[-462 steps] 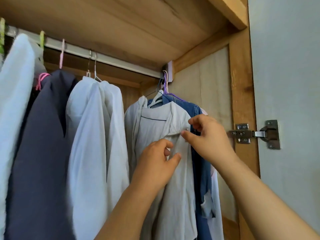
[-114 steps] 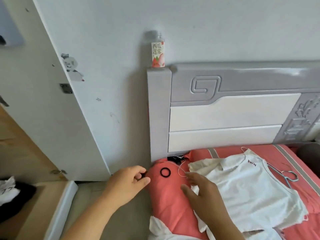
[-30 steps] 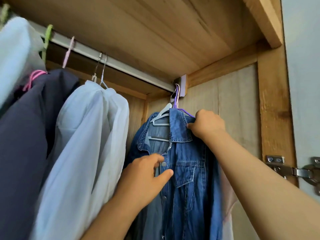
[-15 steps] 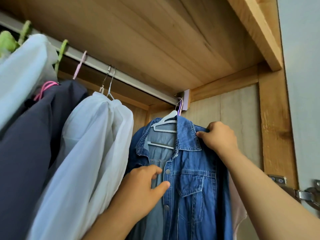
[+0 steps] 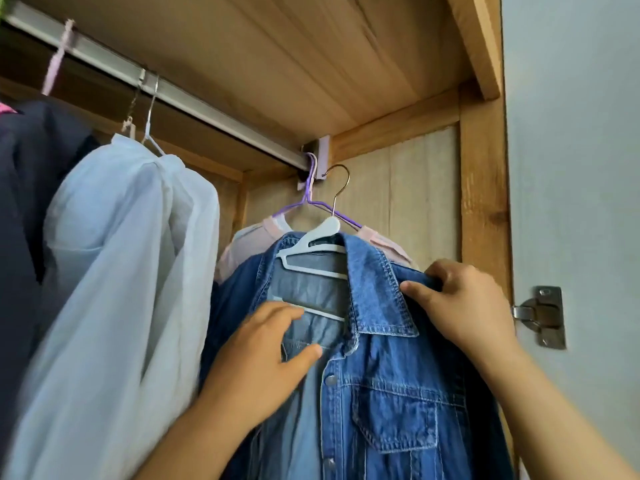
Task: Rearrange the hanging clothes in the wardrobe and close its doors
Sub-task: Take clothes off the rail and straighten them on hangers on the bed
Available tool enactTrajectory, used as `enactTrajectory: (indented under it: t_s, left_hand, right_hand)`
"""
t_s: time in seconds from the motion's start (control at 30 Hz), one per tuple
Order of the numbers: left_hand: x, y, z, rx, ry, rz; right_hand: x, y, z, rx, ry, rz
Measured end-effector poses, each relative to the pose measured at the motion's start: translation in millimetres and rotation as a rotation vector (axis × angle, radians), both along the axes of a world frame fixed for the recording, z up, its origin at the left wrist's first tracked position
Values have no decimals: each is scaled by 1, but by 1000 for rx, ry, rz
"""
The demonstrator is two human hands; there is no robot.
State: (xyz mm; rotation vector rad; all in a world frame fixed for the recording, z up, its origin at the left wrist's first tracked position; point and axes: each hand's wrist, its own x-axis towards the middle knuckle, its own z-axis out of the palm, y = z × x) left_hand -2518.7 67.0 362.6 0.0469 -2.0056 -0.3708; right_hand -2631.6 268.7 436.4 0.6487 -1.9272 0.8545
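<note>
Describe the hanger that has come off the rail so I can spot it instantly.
Follow the metal rail to its right end. Just below, the white plastic hanger carries the denim jacket. Unlike the purple hanger behind, its metal hook hangs free of the rail.

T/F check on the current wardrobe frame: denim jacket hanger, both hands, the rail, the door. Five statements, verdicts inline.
1. The denim jacket's white hanger has its metal hook on the rail. False: the hook hangs free, below and to the right of the rail's end.
2. The right hand grips the jacket at the shoulder, beside the collar. True.
3. The left hand holds the purple hanger. False: its fingers are open against the jacket's front.
4. The purple hanger, carrying a pale pink garment, is hooked on the rail. True.
5. The wardrobe door is closed. False: the inside is open to view, with the hinge exposed.
</note>
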Motion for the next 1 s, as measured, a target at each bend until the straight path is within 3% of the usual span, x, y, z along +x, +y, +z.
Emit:
enactTrajectory:
  t_s: [0.2,0.43,0.6,0.8,1.0]
  left_hand:
    - [-16,3,-27,4,80,-66]
    - [-22,13,-47,11,33,1]
    - [-23,26,-59,62,-139,-54]
    - [-12,44,-90,121,-321,-288]
    - [14,97,-164,134,-362,-323]
  right_hand:
    - [36,36,-50,73,-6,5]
    - [51,82,-112,-2,-132,16]
    - [59,111,-153,-20,-238,64]
    - [83,158,-204,-5,-322,101]
    - [128,209,-257,254,-471,100]
